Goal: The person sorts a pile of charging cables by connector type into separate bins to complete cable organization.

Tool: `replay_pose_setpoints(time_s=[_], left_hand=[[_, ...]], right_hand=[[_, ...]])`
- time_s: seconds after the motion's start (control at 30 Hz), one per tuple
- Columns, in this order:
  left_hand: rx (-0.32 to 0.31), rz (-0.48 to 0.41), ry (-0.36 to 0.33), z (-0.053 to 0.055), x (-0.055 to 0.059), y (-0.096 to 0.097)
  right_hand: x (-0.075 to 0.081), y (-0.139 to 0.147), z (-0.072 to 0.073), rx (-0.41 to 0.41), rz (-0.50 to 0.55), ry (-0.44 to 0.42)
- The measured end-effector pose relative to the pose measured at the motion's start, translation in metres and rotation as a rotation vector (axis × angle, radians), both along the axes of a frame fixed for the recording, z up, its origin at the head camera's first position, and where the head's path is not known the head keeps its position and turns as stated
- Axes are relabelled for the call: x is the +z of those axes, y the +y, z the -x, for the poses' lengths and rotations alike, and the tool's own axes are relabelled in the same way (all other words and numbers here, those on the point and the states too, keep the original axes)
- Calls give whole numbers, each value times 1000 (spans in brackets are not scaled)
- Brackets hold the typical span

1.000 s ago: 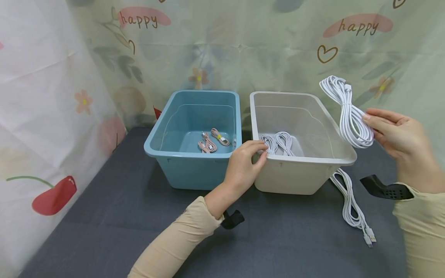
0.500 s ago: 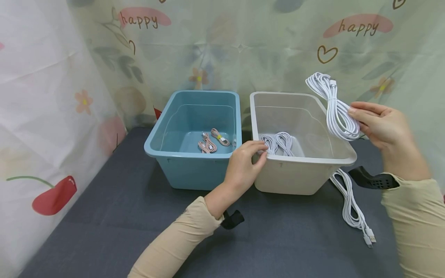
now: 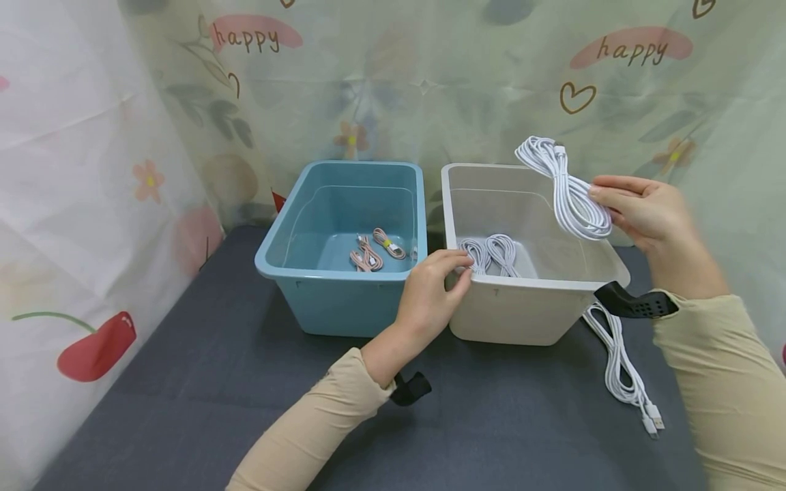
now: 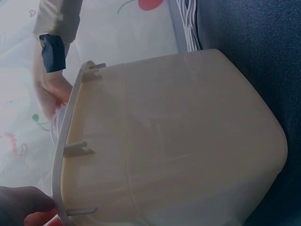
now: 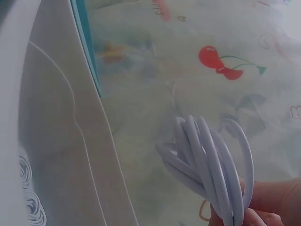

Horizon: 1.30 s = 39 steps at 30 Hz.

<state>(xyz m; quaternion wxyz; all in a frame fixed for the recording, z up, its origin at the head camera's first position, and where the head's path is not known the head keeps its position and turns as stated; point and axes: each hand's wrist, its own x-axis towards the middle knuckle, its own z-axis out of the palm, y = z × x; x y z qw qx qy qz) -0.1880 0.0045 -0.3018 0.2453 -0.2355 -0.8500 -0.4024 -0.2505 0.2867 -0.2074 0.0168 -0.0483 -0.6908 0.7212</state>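
My right hand [image 3: 638,211] pinches a thick coiled white charging cable [image 3: 568,187] by its lower loops, above the right side of the beige bin [image 3: 522,310]. In the right wrist view the cable's loops [image 5: 207,165] fan out beyond the fingers. My left hand [image 3: 432,290] grips the near left corner of the beige bin's rim, thumb on one side and fingers on the other. Inside that bin, near the left hand, lie two smaller coiled white cables [image 3: 489,254]. The left wrist view shows the bin's outer wall [image 4: 178,141] with the left fingers at its rim.
Left of the beige bin stands a blue bin [image 3: 344,300] holding several pink cables [image 3: 368,256], one with a yellow band. Another folded white USB cable [image 3: 620,368] lies on the dark tabletop [image 3: 491,423] at the right. A printed curtain [image 3: 393,68] hangs close behind both bins.
The right hand has carried the coiled white cable leftward, from beside the beige bin to over its right part. The left hand has stayed on the rim.
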Motion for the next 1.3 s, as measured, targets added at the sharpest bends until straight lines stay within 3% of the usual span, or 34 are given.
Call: replay_pose_setpoints(time_s=[0.47, 0.67, 1.0, 1.3], left_hand=[[2, 3, -13, 0, -1, 0], [2, 3, -16, 0, -1, 0], [0, 6, -10, 0, -1, 0], [0, 5, -5, 0, 0, -1]], right_hand=[[-2, -21, 15, -8, -181, -27], [-4, -30, 22, -10, -191, -26], [-9, -41, 33, -18, -306, -48], [-12, -44, 41, 149, -400, -48]])
